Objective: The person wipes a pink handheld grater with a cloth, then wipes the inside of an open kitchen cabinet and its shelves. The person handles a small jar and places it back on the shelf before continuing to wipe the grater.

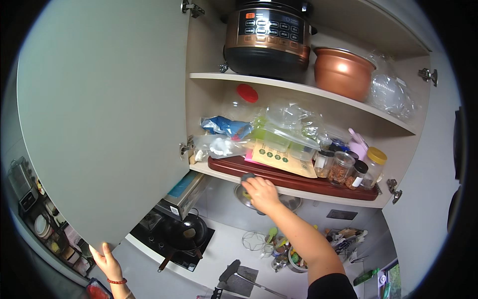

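Observation:
My right hand [261,192] reaches up to the lower shelf of an open wall cabinet, its fingers closed on a dark grey cloth or sponge [247,177] against the front of a dark red wooden board [295,181]. My left hand [107,262], with a red bead bracelet, is at the bottom edge of the open left cabinet door [108,119], thumb up against it. On the board stand a kraft paper pouch [285,159] and several jars, among them a yellow-lidded jar [374,164]. Clear plastic containers [287,138] lie behind the pouch.
A black electric cooker [267,41] and a copper-coloured pot [343,73] stand on the upper shelf [298,85]. Below are a range hood [186,194], a wok [186,233] on the hob and, on the counter, utensils and a grey cloth [241,280]. The right door [425,209] also stands open.

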